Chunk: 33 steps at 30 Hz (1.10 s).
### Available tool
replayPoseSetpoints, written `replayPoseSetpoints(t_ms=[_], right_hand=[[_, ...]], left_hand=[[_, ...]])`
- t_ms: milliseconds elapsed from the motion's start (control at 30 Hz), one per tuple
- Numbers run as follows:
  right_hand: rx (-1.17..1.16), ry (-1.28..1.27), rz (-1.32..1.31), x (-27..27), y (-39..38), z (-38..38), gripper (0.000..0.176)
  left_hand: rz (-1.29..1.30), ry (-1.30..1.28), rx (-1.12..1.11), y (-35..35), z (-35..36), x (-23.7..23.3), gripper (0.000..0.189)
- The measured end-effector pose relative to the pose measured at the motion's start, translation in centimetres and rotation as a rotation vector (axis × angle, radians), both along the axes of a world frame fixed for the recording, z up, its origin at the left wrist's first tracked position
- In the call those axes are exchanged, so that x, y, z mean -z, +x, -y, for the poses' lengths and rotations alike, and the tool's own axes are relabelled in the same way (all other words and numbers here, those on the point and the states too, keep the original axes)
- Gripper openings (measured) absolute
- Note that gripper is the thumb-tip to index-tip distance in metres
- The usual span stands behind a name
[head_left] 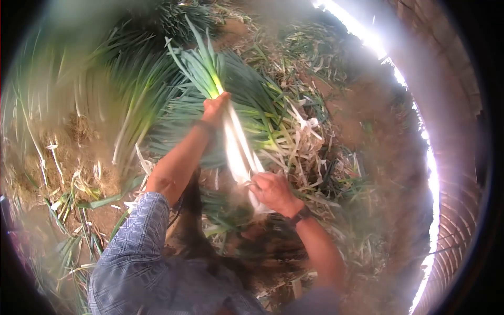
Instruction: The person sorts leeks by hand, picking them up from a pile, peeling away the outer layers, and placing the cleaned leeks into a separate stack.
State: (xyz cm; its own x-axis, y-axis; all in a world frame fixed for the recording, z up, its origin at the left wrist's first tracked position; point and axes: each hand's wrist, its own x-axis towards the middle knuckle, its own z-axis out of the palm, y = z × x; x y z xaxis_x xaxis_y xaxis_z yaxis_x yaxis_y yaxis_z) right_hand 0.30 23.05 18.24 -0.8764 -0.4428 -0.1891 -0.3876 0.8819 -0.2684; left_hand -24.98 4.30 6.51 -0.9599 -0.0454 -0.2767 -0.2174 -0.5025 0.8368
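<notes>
A few long green onions (236,142), white in the stalk and green at the top, slant across the middle of the head view. My left hand (216,107) is wrapped round them where the white passes into green leaves. Lower down, my right hand (273,191) has its fingers closed on the white stalks near the root end. Whether it also grips a loose outer skin is hard to make out. The root ends below that hand are blurred. Behind the held stalks lies a heap of green onions (184,123) with their leaves spread out.
Uncleaned green onions with brown roots (79,128) lie at the left. Right of the middle is a pile of stripped skins and leaves (304,136). Bare brown soil (367,115) shows farther right. A ribbed, curved wall (457,220) borders the right side, with bright light along its foot.
</notes>
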Motion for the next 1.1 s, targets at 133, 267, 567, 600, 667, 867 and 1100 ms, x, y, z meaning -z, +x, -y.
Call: replayPoseSetpoints(t_ms=[133, 267, 567, 600, 667, 867, 1100], right_hand=[[-0.129, -0.112, 0.412, 1.3, 8.2, -0.1, 0.026], [-0.001, -0.298, 0.153, 0.0, 14.2, -8.6, 0.027], [0.300, -0.426, -0.270, 0.0, 4.4, -2.0, 0.022], [0.209, -0.384, -0.250, 0.9, 3.2, -1.1, 0.020], [0.222, -0.483, -0.011, 2.1, 3.7, 0.6, 0.020], [0.236, -0.831, 0.415, 0.6, 11.2, -1.7, 0.033], [0.581, -0.544, -0.046, 7.3, 7.5, -7.6, 0.101]], left_hand=[[-0.104, 0.015, -0.153, -2.5, 1.7, 3.3, 0.044], [0.076, 0.132, -0.199, -5.0, 4.2, 4.9, 0.043], [0.199, 0.027, -0.169, -3.4, 4.3, 2.6, 0.048], [0.179, 0.032, -0.162, -3.2, 4.2, 2.5, 0.048], [0.124, -0.007, -0.171, -3.1, 4.2, 2.7, 0.045], [0.118, 0.052, -0.377, -4.9, 4.3, 5.2, 0.040], [0.180, 0.231, -0.318, -4.8, 2.8, 5.8, 0.048]])
